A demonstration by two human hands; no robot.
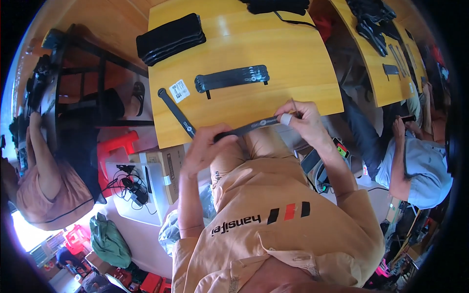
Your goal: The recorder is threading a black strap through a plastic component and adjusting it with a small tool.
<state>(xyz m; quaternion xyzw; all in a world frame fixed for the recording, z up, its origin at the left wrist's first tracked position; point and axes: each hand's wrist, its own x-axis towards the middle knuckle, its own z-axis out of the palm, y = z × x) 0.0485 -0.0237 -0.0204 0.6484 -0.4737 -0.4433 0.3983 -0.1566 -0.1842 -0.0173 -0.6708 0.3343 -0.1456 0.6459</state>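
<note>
A flat black strap (249, 128) with a small white mark is stretched over the near edge of the yellow table (293, 53). My left hand (207, 146) is closed on its left end, and my right hand (307, 126) pinches the right end. Something white wraps or sits at a right fingertip; which, I cannot tell. Another black strap (177, 113) with a rounded end lies slanting on the table beside my left hand. Just beyond it is a white printed label (179, 91). A neat row of black straps (232, 78) lies farther in, at mid-table.
Stacked black fabric pieces (171, 39) lie at the far left, more black items (278, 6) at the far edge. Co-workers sit at left (53, 180) and right (415, 168). A white bin (132, 195) with cables, a cardboard box (171, 171) and a red stool (115, 149) stand below left.
</note>
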